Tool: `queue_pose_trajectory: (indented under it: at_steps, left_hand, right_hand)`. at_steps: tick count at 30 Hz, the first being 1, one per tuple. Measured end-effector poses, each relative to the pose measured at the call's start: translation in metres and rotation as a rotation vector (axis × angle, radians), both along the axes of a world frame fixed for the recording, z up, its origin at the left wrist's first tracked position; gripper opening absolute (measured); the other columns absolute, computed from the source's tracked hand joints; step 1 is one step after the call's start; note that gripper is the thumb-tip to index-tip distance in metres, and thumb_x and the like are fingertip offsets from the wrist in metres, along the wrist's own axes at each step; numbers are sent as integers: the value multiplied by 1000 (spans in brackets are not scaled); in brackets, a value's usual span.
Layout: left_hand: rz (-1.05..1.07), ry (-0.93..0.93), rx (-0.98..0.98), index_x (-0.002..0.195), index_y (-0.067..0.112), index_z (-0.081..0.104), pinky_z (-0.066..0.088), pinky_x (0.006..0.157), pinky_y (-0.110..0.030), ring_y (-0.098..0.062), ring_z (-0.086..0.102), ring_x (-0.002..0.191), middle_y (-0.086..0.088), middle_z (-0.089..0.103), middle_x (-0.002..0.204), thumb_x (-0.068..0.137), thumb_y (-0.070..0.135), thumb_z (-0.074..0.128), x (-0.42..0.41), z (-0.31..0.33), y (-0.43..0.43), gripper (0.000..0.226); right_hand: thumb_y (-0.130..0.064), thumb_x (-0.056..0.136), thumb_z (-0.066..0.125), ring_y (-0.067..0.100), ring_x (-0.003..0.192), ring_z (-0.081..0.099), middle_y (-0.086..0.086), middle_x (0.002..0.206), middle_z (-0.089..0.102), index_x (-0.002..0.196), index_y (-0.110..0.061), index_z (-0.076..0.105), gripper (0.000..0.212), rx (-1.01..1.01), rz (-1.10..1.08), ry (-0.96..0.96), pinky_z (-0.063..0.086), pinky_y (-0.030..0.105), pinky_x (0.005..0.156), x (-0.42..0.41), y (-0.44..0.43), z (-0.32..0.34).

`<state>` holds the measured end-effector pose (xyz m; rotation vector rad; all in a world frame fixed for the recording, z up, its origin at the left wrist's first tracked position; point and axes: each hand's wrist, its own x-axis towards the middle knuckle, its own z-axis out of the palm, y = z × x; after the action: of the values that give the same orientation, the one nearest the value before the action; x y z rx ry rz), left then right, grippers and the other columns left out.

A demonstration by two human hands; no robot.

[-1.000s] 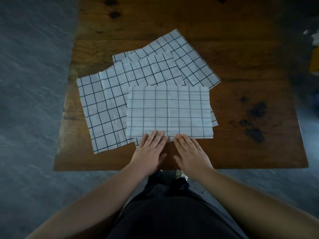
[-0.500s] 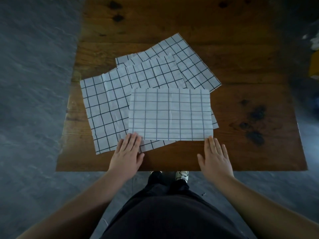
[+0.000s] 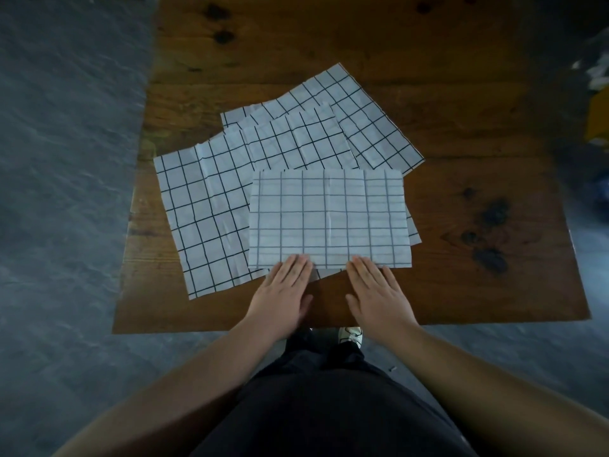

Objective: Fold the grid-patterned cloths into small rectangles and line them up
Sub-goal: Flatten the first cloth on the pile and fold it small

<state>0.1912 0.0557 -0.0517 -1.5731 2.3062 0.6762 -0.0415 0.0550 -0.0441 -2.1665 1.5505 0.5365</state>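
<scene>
At the near edge of the wooden table [image 3: 461, 291] I judge the step to be pressing flat the near edge of the half-folded cloth [image 3: 329, 219]. To do it well I want even pressure from flat fingers, sweeping outward toward its two near corners so the layers lie flush and no ridge is trapped. The next fold, I think, should bring one short side onto the other, corners matched. I should press lightly enough that the loose cloths beneath do not slide. My left hand [image 3: 283, 288] and right hand [image 3: 375, 288] both lie open and palm-down, fingers straight and close together, gripping nothing. The fingertips rest on that near edge, one hand either side of its middle, while the palms lie over bare wood, a little apart. The half-folded cloth sits squarely in the table's near half, on top of the others. Under it and out toward the left edge lies a large unfolded cloth [image 3: 204, 219], creased, one corner close to the near edge. Beyond, a second unfolded cloth [image 3: 296, 143] overlaps it, and farthest, a third unfolded cloth [image 3: 362, 117] lies askew, one corner pointing at the far edge. None is yet lined up.
</scene>
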Motion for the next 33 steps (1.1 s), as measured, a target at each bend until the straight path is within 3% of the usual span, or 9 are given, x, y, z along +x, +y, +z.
queue_pose_trajectory:
  at_steps: [7, 12, 15, 19, 23, 27, 29, 31, 33]
  left_hand:
    - [51, -25, -34, 158, 18, -11, -9, 123, -38, -17, -19, 152, -1, -15, 167, 105, 48, 15, 57, -3, 10, 67]
    - [160, 83, -106, 158, 16, 27, 16, 125, -39, -18, 16, 153, 0, 27, 163, 104, 39, 33, 49, 8, -2, 59]
    - [197, 206, -141, 146, 18, 46, 36, 115, -38, -19, 35, 139, 2, 46, 146, 100, 26, 46, 31, 18, -18, 46]
    - [153, 312, -101, 139, 19, 51, 47, 101, -36, -18, 43, 126, 2, 50, 136, 100, 18, 50, -1, 21, -41, 39]
    - [173, 296, -8, 137, 20, 46, 50, 98, -41, -22, 41, 125, -1, 44, 137, 94, 15, 61, -21, 13, -56, 46]
    - [234, 316, 17, 139, 21, 42, 47, 103, -42, -23, 39, 129, -2, 41, 139, 93, 18, 65, -24, 7, -57, 51]
    - [250, 351, 8, 140, 20, 41, 44, 106, -40, -22, 38, 130, -2, 41, 140, 94, 20, 64, -22, 6, -55, 51]
    - [252, 374, -16, 140, 20, 43, 42, 109, -38, -20, 38, 131, -1, 43, 139, 95, 23, 64, -21, 5, -53, 50]
    - [246, 393, -45, 138, 19, 46, 40, 111, -34, -18, 39, 130, 1, 45, 137, 96, 26, 64, -20, 4, -52, 47]
  right_hand:
    - [-52, 106, 14, 17, 154, -19, 3, 168, -20, 158, -15, -19, 71, 25, -225, 64, -3, 41, 128, -51, 11, 5]
    - [-37, 106, 41, 20, 155, 19, 1, 166, 26, 155, -17, 33, 54, -97, -528, -159, 18, 43, 127, -38, -2, 14]
    - [-25, 101, 55, 20, 138, 40, 2, 147, 46, 140, -18, 48, 40, -171, -816, -267, 39, 42, 113, -29, -21, 18]
    - [-17, 99, 59, 25, 128, 44, 7, 139, 47, 136, -15, 50, 38, -142, -1130, -323, 46, 40, 100, -27, -44, 20]
    - [-15, 98, 61, 22, 103, 57, 8, 127, 52, 130, -14, 49, 34, -75, -1155, -334, 53, 34, 73, -22, -53, 19]
    - [-16, 98, 62, 16, 83, 61, 7, 113, 61, 120, -17, 48, 26, -16, -1197, -387, 42, 27, 53, -17, -55, 17]
    - [-17, 97, 62, 16, 93, 59, 5, 122, 56, 127, -16, 48, 33, -5, -1153, -368, 47, 28, 62, -10, -53, 22]
    - [-18, 95, 64, 20, 116, 50, 4, 135, 46, 135, -17, 45, 45, -103, -975, -239, 51, 36, 87, -3, -48, 27]
    - [-18, 94, 62, 20, 126, 43, 3, 137, 44, 136, -17, 46, 45, -227, -714, -192, 43, 37, 106, 2, -43, 32]
